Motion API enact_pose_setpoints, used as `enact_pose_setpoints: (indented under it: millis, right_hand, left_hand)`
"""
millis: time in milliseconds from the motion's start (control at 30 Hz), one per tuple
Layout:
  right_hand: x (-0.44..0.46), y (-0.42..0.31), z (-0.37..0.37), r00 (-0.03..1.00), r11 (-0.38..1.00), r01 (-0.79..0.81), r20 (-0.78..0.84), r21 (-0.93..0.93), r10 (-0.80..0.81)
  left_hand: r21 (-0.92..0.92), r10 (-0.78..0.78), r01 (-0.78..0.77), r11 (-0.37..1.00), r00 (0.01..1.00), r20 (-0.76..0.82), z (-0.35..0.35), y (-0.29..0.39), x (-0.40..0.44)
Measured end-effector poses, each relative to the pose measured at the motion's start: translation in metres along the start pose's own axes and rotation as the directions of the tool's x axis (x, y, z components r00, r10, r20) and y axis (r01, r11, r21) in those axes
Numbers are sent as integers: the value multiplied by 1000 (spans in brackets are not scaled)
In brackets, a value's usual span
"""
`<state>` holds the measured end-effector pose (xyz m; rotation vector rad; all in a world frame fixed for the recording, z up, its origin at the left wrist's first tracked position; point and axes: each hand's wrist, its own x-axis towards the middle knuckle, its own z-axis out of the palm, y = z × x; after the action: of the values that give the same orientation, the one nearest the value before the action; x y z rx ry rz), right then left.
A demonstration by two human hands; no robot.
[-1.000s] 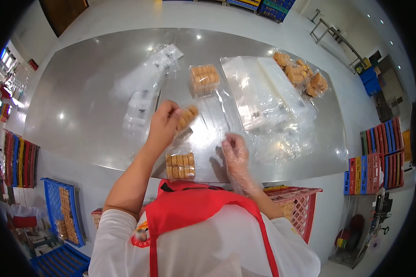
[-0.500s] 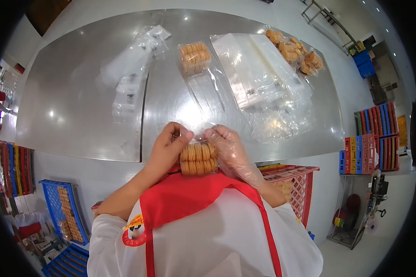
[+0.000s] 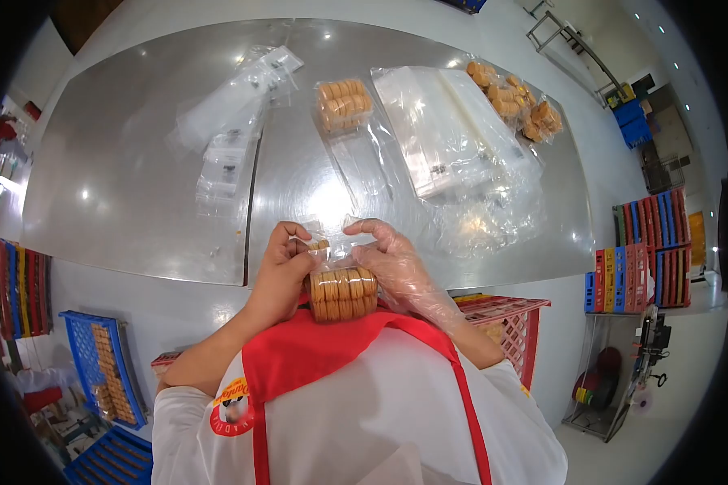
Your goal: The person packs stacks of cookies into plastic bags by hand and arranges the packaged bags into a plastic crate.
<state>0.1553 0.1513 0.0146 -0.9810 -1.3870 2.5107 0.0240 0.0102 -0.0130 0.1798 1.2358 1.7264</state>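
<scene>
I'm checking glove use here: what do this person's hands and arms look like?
The right hand wears a loose, clear plastic glove reaching past the wrist; the left hand is bare. Short white sleeves leave the lower arms largely uncovered. A round red emblem shows near the left sleeve.

We see a white shirt (image 3: 497, 440) whose short sleeves end around the elbows. Over it we make out a plain red apron (image 3: 323, 347), its cloth spreading in a broad, curved shape, with two narrow red straps (image 3: 260, 440) running down across the white. On the left side we find a round emblem (image 3: 233, 416), red and white with a dark patch, topped by a yellow band of small lettering. The right hand (image 3: 387, 260) wears a clear plastic glove (image 3: 427, 299), shiny, loose and wrinkled past the wrist; the left hand (image 3: 285, 263) is bare.
</scene>
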Motion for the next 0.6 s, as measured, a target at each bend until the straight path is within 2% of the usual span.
enact_pose_setpoints:
  millis: [100, 133, 200, 233, 300, 333, 400, 433, 500, 533, 600]
  right_hand:
    - [2, -1, -4, 993, 993, -115, 31, -25, 116]
    - [3, -1, -8, 985, 985, -166, 38, -39, 168]
    - [9, 8, -20, 990, 986, -108, 73, -127, 118]
    - [10, 12, -24, 991, 983, -76, 93, -168, 93]
    - [5, 14, -30, 977, 923, 112, 213, -367, -33]
    - [3, 14, -30, 956, 867, 209, 280, -452, -84]
    - [-6, 10, -24, 973, 970, -95, 184, -222, 138]
    - [-11, 8, -23, 955, 966, -241, 158, -88, 253]
    - [-4, 18, -33, 947, 975, -212, 232, -70, 223]
    - [-1, 22, -37, 940, 978, -198, 269, -61, 207]
    - [-4, 27, -38, 930, 967, -168, 356, 191, 91]
  left_hand:
    - [38, -136, 134, 990, 989, 59, -9, -2, 3]
    - [144, -149, 138, 980, 987, 66, -12, 0, 2]
    - [352, -175, 138, 926, 982, 76, -14, 9, -1]
    - [478, -109, 40, 878, 987, 117, -16, 12, -2]
    - [684, -1, -155, 713, 975, 222, -18, 19, -4]
    - [707, -39, -140, 693, 972, 232, -18, 21, -5]
    - [754, -115, -120, 646, 961, 251, -18, 28, -4]
    - [786, -72, -233, 573, 941, 331, -15, 31, -5]
    - [798, -6, -450, 401, 870, 493, -8, 34, -8]
    - [810, -20, -415, 414, 886, 463, -8, 35, -5]
    - [832, -49, -344, 435, 914, 403, -8, 34, 2]
